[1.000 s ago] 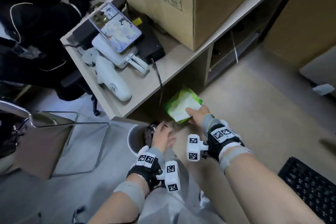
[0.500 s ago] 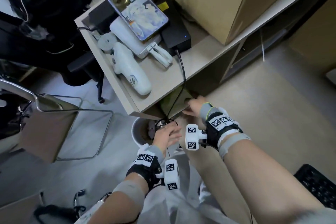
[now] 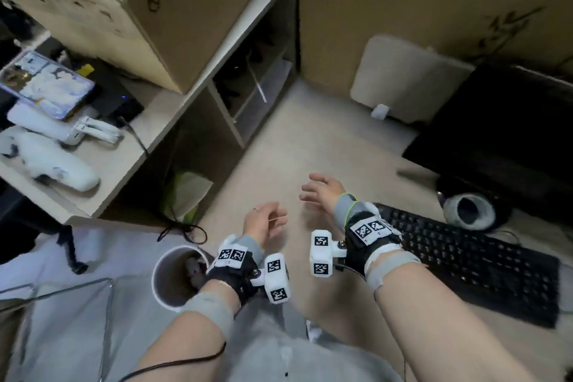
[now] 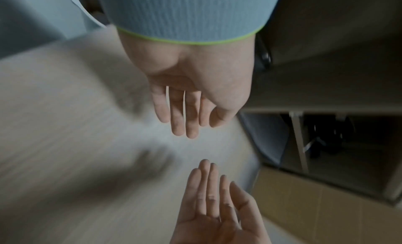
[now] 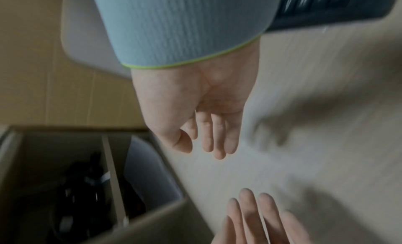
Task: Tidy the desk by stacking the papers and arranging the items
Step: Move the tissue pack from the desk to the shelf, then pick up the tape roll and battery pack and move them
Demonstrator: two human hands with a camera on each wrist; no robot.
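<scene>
Hovering empty, both left hand (image 3: 263,222) and right hand (image 3: 322,191) relaxed; eyeing soft, light green-and-white tissue packet (image 3: 189,192), far-left; pinching its edge probably.

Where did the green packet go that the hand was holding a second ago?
The right hand let go of the green packet; it now lies in the low cubby under the shelf. Both hands drew back over the desk, open and holding nothing; the left hand left the cup. The cup, cardboard box and white gadgets on the shelf stayed put.
</scene>
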